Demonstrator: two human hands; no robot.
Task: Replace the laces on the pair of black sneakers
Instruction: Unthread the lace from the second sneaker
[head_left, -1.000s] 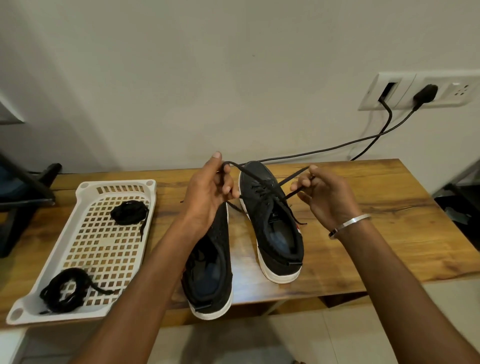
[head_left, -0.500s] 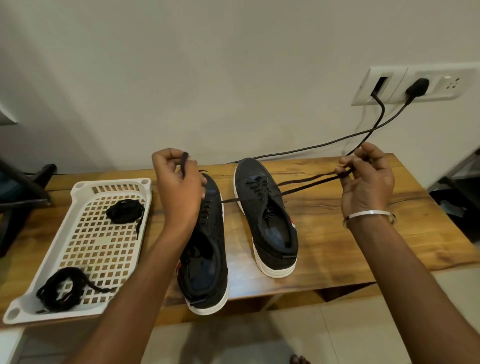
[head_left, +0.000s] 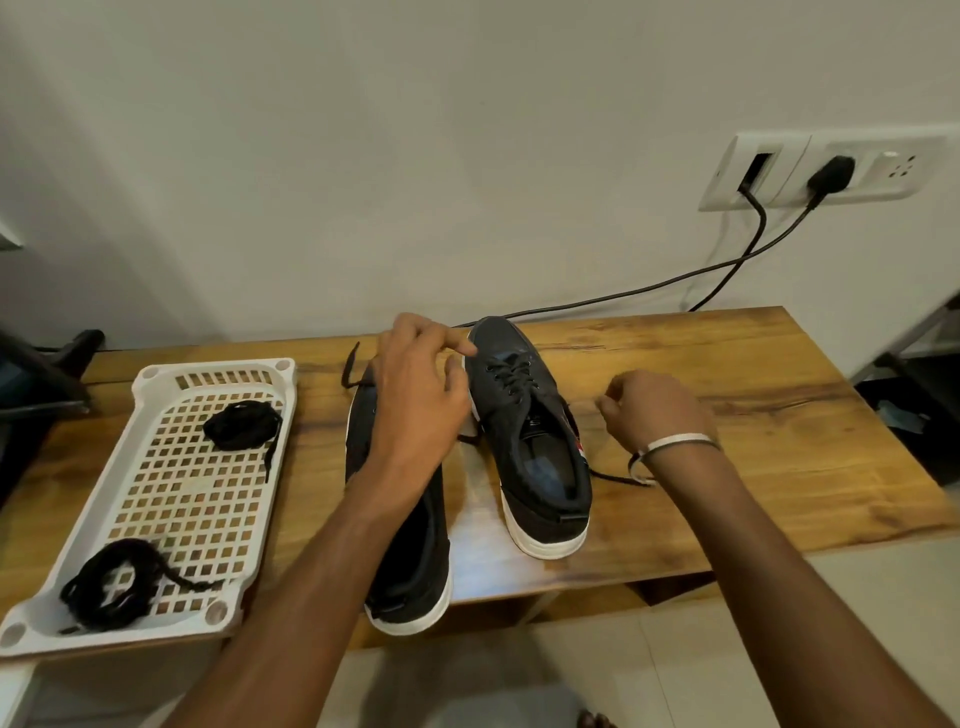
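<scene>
Both hands lowered, left hand (head_left: 421, 395) over sneakers (head_left: 524, 436), lace apparently released

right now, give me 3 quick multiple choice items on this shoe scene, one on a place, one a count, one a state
1. Where is the white tray?
A. left of both sneakers
B. between the sneakers
C. right of the sneakers

2. How many lace bundles lie in the tray?
A. one
B. two
C. four

3. The right sneaker's eyelets are
A. empty
B. laced near the toe
C. taped over

Answers:
1. A: the tray sits at the table's left end, beyond the left sneaker.
2. B: a far bundle and a near bundle.
3. B: black lace crosses show below the toe cap.
</scene>
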